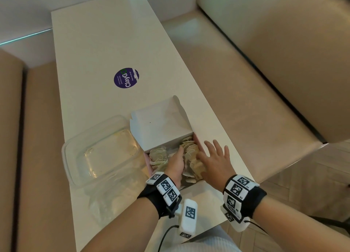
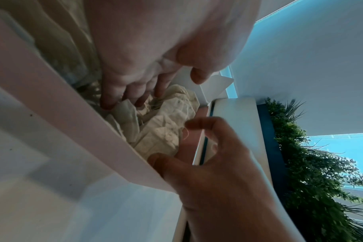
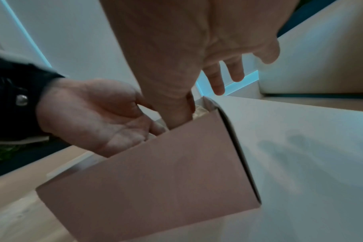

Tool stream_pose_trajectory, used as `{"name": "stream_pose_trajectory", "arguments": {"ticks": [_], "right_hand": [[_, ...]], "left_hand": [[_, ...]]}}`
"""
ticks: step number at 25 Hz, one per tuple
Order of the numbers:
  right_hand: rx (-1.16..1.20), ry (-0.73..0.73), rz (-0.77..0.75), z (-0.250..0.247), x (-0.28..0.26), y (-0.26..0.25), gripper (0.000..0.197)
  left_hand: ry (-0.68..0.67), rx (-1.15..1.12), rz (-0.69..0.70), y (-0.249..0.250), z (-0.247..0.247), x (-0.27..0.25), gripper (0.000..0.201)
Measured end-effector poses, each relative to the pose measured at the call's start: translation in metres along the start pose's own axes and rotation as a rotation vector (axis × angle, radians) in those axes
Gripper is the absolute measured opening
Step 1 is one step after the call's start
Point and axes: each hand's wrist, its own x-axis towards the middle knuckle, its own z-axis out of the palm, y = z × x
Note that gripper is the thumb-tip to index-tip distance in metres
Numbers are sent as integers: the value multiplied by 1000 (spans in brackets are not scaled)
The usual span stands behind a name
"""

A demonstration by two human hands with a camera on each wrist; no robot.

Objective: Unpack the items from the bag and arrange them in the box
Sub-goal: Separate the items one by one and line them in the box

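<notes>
1. Left hand (image 1: 175,163): reaches into the open box (image 1: 161,132) from the near side, edge-on, between two heaps of tea bags. In the left wrist view its fingers (image 2: 135,91) are fairly straight and the tips press down on the tea bags (image 2: 166,124). Nothing is gripped; the hand is open.

2. Right hand (image 1: 214,162): lies spread, fingers splayed and straight, over the right heap of tea bags (image 1: 191,155) and the box's right wall. In the right wrist view the thumb side dips inside the box while the other fingers (image 3: 228,73) stand clear above the rim. It holds nothing; the hand is open.

3. Box: pale pink card outside, white inside, standing on the white table (image 1: 106,48) near its near end. Its lid stands raised on the far side. The right outer wall (image 3: 155,172) is plain and unmarked.

4. Box contents: tea bags with strings, in a left heap (image 1: 158,156) and a larger right heap, with the left hand between them.

5. Clear plastic tub (image 1: 102,153): just left of the box, touching or nearly touching it. Whether it holds anything cannot be told.

6. Clear plastic bag (image 1: 111,198): lies crumpled on the table, near side of the tub; its contents are not discernible.

7. Round purple sticker (image 1: 126,78): on the table, beyond the box.
</notes>
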Motion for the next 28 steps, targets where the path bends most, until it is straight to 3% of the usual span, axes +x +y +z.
{"name": "stream_pose_trajectory", "arguments": {"ticks": [4,6,10,16,20,28], "right_hand": [[19,-72,19,2,16,-1,110],[17,-83,33,4,22,-3,121],[-24,-69,8,9,26,-5,124],[15,-74,105,9,27,-9,107],[48,-69,109,11,27,-9,103],[109,-122,16,0,25,0,122]], "left_hand": [[11,91,13,-5,4,1,71],[37,119,14,-7,6,8,79],[82,187,17,-3,8,9,85],[35,321,-13,0,8,-2,70],[-16,255,-48,-1,9,-1,63],[-40,128,-74,1,8,-4,48]]}}
